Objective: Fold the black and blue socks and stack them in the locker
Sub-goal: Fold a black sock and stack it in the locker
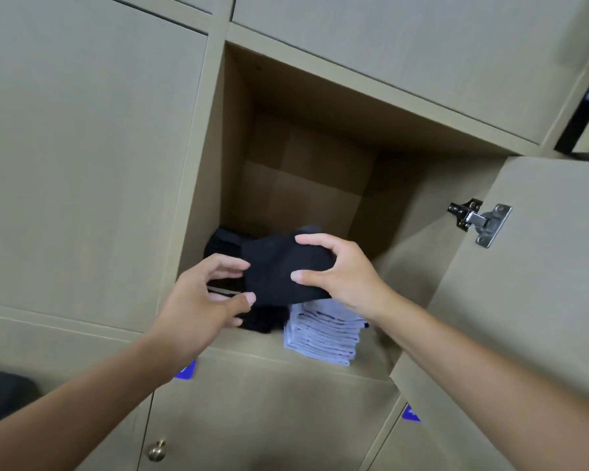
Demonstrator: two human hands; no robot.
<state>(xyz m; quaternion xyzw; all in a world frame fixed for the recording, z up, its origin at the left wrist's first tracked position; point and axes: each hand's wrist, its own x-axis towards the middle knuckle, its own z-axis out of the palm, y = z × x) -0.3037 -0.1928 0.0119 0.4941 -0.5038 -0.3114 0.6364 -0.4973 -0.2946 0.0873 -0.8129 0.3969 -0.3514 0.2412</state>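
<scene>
A folded black sock (pixel 279 266) hangs at the mouth of the open locker (pixel 306 171). My right hand (pixel 337 270) grips its right end between thumb and fingers. My left hand (pixel 208 294) is at its left end, fingers curled and touching the edge. Under the sock, on the locker floor, lies a pile of black socks (pixel 225 246) on the left. A stack of folded light blue socks (pixel 323 331) sits on the right near the front edge, partly hidden by the held sock.
The locker door (pixel 524 266) stands open on the right with a metal hinge (pixel 480 222). Shut doors surround the compartment; one below has a brass knob (pixel 157 450). The back and right of the locker floor are bare.
</scene>
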